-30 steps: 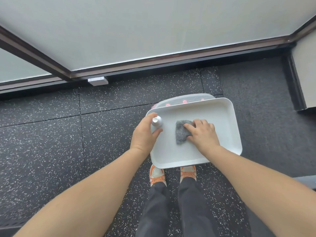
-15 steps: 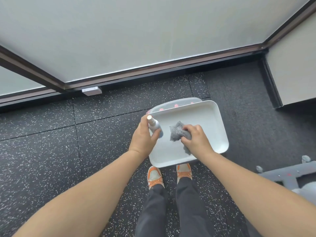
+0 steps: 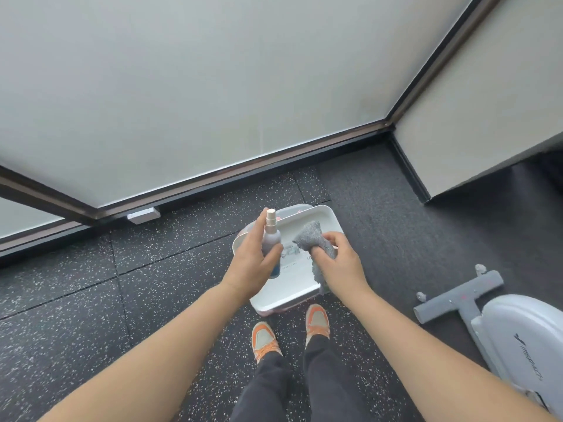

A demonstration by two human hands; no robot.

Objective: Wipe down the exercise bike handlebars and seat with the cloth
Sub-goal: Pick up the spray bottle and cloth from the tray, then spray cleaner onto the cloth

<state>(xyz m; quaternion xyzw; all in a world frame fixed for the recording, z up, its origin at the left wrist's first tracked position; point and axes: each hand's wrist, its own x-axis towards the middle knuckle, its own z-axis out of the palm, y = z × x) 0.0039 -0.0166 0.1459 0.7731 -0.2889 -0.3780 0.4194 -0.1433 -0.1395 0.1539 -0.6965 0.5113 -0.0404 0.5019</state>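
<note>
exercise bike housing (image 3: 524,339): dark slanted logo, seems to read "MERACH", not sure | spray bottle (image 3: 272,239): label not readable | tray (image 3: 304,287): small print, too blurred

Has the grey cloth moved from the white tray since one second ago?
Yes. The right hand has lifted the grey cloth up off the white tray's floor.

The floor (image 3: 91,300) was dark rubber matting flecked with white, laid in tiles with thin seams between them. On it stood a low stool with a white tray (image 3: 329,220) on top, just ahead of two orange shoes (image 3: 264,341). At the right rested the exercise bike's grey base bar (image 3: 457,295) and white housing (image 3: 524,333), well apart from the tray.
</note>
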